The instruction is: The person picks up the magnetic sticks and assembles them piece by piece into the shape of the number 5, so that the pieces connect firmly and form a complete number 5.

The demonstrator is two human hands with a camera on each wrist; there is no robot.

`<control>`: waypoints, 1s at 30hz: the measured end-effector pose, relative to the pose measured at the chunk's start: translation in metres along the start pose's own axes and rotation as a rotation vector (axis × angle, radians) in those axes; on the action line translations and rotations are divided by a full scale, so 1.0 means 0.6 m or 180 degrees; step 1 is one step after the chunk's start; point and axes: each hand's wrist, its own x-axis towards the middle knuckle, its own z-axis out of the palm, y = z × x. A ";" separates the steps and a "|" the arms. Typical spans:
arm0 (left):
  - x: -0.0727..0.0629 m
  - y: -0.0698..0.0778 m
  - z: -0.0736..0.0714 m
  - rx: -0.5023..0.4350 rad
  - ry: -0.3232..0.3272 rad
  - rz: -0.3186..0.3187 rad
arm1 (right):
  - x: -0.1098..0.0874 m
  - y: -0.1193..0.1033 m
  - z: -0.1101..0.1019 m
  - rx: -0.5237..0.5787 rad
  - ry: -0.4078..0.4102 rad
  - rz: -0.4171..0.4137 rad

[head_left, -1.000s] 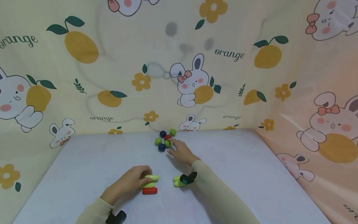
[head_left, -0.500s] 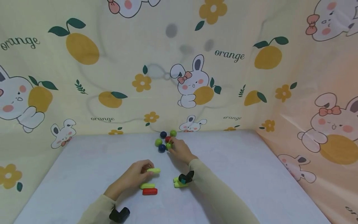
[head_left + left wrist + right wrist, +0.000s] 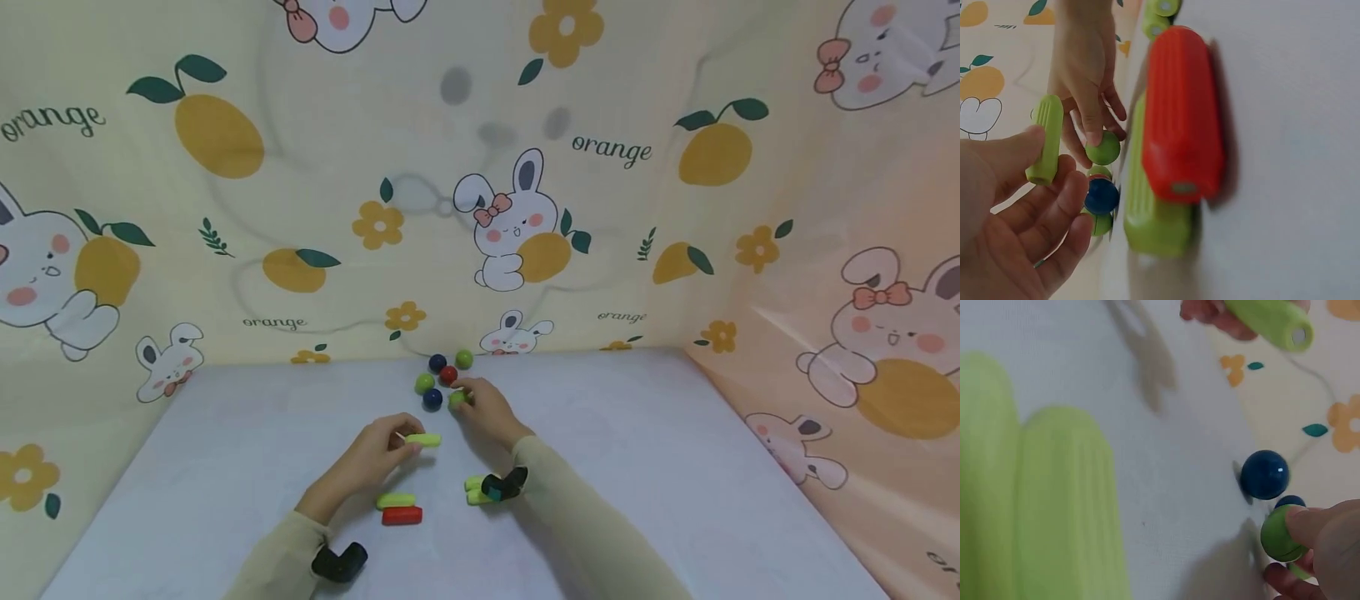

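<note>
Between thumb and fingertips, my left hand (image 3: 372,454) pinches a yellow-green toy building stick (image 3: 426,440), raised over the table in the left wrist view. The stick is ribbed, with a small round inset in its end. Farther back, my right hand (image 3: 492,414) grips a green ball (image 3: 1282,534) with the thumb across its side. Close by lie a dark blue ball (image 3: 432,399), a red ball (image 3: 448,375) and several other blue and green balls. Near the front, a red stick (image 3: 402,516) lies alongside another yellow-green stick (image 3: 396,501).
Two yellow-green sticks (image 3: 474,492) lie side by side under my right wrist, partly covered by the black wrist camera (image 3: 506,483). The white table (image 3: 637,467) ends at a printed cloth backdrop (image 3: 322,167) behind the balls.
The left hand has lifted its yellow-green stick away from the red one, moving forward and right. The right hand has taken hold of the green ball and drawn it slightly from the cluster.
</note>
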 end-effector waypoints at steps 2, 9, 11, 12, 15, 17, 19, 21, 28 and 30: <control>0.004 0.004 0.002 -0.0042 0.0051 0.0013 | -0.010 0.003 -0.002 0.0171 0.0025 0.0055; 0.010 0.008 0.009 -0.0081 0.0263 -0.0193 | -0.051 0.008 -0.016 0.0805 0.0183 0.0061; 0.008 0.009 0.009 -0.0094 0.0291 -0.0233 | -0.061 0.011 -0.019 0.0895 0.0187 0.0060; 0.007 0.010 0.008 -0.0099 0.0302 -0.0228 | -0.066 0.012 -0.021 0.0913 0.0185 0.0062; 0.006 0.010 0.007 -0.0140 0.0313 -0.0162 | -0.079 0.014 -0.027 0.0965 0.0164 0.0041; 0.006 0.009 0.008 -0.0145 0.0300 -0.0153 | -0.085 0.014 -0.030 0.1007 0.0135 0.0065; 0.007 0.008 0.010 -0.0143 0.0279 -0.0175 | -0.091 0.013 -0.033 0.1074 0.0072 0.0083; 0.009 0.007 0.013 -0.0112 0.0267 -0.0213 | -0.095 0.012 -0.035 0.1115 0.0007 0.0065; 0.007 0.012 0.021 0.0015 0.0247 -0.0325 | -0.099 0.010 -0.039 0.1138 -0.0278 -0.0145; 0.006 0.014 0.023 0.0066 0.0235 -0.0351 | -0.100 0.009 -0.039 0.1118 -0.0340 -0.0175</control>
